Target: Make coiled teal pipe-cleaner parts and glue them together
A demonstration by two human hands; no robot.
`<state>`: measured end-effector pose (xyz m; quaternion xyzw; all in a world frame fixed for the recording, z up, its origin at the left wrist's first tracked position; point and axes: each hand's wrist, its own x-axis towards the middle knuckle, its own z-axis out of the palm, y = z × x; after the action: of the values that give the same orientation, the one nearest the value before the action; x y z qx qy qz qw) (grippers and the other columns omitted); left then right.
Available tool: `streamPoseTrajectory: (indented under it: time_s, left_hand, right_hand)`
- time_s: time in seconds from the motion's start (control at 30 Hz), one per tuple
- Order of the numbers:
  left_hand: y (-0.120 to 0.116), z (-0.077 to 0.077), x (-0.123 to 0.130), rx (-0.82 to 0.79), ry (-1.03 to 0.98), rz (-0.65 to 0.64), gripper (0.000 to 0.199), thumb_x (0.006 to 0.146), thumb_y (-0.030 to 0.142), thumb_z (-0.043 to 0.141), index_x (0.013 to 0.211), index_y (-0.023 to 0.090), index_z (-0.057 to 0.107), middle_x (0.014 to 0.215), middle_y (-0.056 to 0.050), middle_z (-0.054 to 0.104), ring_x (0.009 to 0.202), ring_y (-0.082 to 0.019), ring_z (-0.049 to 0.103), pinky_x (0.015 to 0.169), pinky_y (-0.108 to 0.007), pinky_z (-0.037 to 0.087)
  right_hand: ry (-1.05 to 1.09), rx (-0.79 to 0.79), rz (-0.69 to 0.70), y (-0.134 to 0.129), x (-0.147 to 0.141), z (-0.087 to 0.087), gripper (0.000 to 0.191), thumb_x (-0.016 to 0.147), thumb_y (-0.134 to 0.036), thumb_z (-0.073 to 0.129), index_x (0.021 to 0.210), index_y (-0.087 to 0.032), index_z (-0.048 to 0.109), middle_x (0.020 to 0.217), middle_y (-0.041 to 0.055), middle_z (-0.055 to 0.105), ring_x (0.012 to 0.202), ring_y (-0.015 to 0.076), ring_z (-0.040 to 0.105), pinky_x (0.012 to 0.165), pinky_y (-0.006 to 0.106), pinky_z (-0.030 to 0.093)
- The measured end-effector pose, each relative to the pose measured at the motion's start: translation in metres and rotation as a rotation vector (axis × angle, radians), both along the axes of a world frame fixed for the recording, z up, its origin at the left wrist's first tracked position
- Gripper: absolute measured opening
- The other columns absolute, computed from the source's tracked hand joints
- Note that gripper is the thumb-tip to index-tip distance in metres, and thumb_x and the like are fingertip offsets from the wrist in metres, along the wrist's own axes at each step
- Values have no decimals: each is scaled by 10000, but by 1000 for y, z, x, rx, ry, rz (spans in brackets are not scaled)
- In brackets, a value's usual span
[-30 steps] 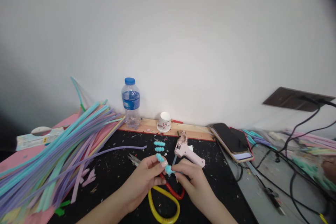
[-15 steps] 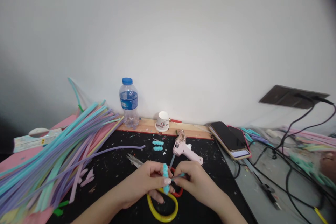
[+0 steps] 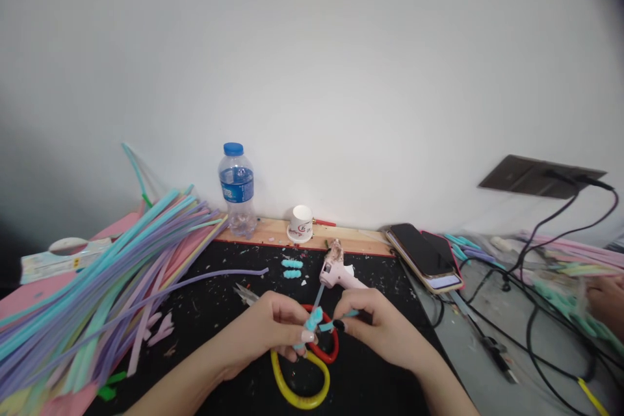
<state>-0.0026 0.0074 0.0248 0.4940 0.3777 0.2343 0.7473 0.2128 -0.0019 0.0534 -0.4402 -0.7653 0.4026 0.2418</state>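
My left hand (image 3: 280,328) pinches a short, bumpy coil of light-blue pipe cleaner (image 3: 314,319) between thumb and fingers. From that coil a thin light-blue tail runs to my right hand (image 3: 370,322), whose thumb and forefinger are closed on it. Scissors (image 3: 301,401) with a yellow and a red handle lie beneath both hands, their blades poking out left of my left hand. Just beyond, a pale pink glue gun (image 3: 336,275) rests with its glue stick pointing toward me. Two finished-looking light-blue coils (image 3: 292,269) lie farther back on the black mat (image 3: 219,305).
Pastel pipe cleaners (image 3: 121,286) are heaped on the left. A water bottle (image 3: 237,188) and a paper cup (image 3: 299,223) stand along the wall. To the right are phones (image 3: 426,253), black cables (image 3: 531,312) and another person's hand (image 3: 604,299) at the edge.
The coil in my left hand has tilted from upright to slanting. My right hand has moved slightly right and up, and more of the light-blue tail shows between the hands.
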Motion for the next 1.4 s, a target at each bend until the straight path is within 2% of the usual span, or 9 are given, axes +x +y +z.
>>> streamPoseTrajectory:
  time_s: [0.17, 0.3, 0.4, 0.63, 0.77, 0.97, 1.17, 1.27, 1.4]
  left_hand:
    - [2, -3, 1, 34, -67, 121, 214, 653, 239, 708, 782, 150, 561, 614, 7, 652, 525, -110, 594, 493, -193, 451]
    - [4, -5, 2, 82, -4, 170, 208, 660, 241, 693, 715, 150, 515, 592, 15, 636, 552, -123, 595, 522, -221, 469]
    - [4, -9, 4, 169, 83, 186, 220, 666, 237, 674, 629, 155, 473, 536, 30, 593, 502, -112, 550, 511, -234, 455]
    - [-1, -15, 4, 559, 274, 89, 165, 709, 201, 632, 574, 129, 571, 624, 3, 588, 581, -115, 513, 529, -205, 370]
    - [-2, -12, 3, 703, 313, 0, 159, 727, 195, 625, 581, 133, 605, 659, -5, 608, 583, -111, 522, 537, -199, 367]
    - [-3, -8, 4, 852, 270, -100, 151, 749, 148, 605, 601, 143, 630, 699, -20, 647, 662, -123, 577, 634, -199, 406]
    - [-5, -4, 5, 850, 212, -117, 152, 753, 147, 605, 605, 142, 640, 710, -29, 660, 694, -131, 602, 662, -201, 420]
    - [-5, -4, 6, 764, 206, -30, 127, 728, 160, 633, 602, 144, 635, 707, -25, 656, 678, -135, 594, 649, -210, 423]
    - [-5, -8, 7, 570, 190, 115, 73, 706, 189, 646, 663, 149, 603, 668, 1, 611, 582, -116, 540, 532, -197, 399]
  right_hand:
    - [-50, 162, -65, -4, -6, 0, 133, 792, -98, 560, 750, -180, 656, 696, -1, 602, 667, 131, 534, 607, 228, 389]
    - [-54, 290, -102, -5, -7, -3, 112, 810, -141, 559, 732, -175, 632, 683, 5, 580, 649, 132, 514, 585, 230, 372]
    - [-42, 362, -113, -5, -8, -4, 115, 815, -172, 565, 714, -163, 619, 665, 10, 565, 620, 127, 503, 566, 227, 362]
    - [-30, 376, -81, -5, -11, -6, 110, 809, -177, 581, 726, -142, 642, 661, 24, 558, 613, 126, 510, 557, 222, 367]
    - [-29, 340, -50, -5, -13, -8, 90, 798, -160, 596, 729, -140, 649, 669, 18, 557, 616, 117, 507, 565, 213, 368]
    - [-63, 264, -65, -4, -15, -11, 63, 767, -129, 626, 713, -154, 647, 662, -7, 538, 623, 112, 494, 553, 204, 352]
    - [-95, 188, -61, -1, -16, -16, 111, 728, -69, 645, 713, -179, 641, 671, -30, 522, 636, 105, 492, 554, 190, 346]
    - [-115, 181, -65, 0, -16, -17, 100, 771, -99, 609, 734, -186, 638, 681, -26, 526, 641, 108, 498, 564, 192, 351]
    - [-170, 205, -61, 1, -16, -18, 140, 831, -117, 534, 729, -186, 600, 719, -15, 556, 694, 121, 523, 610, 201, 366]
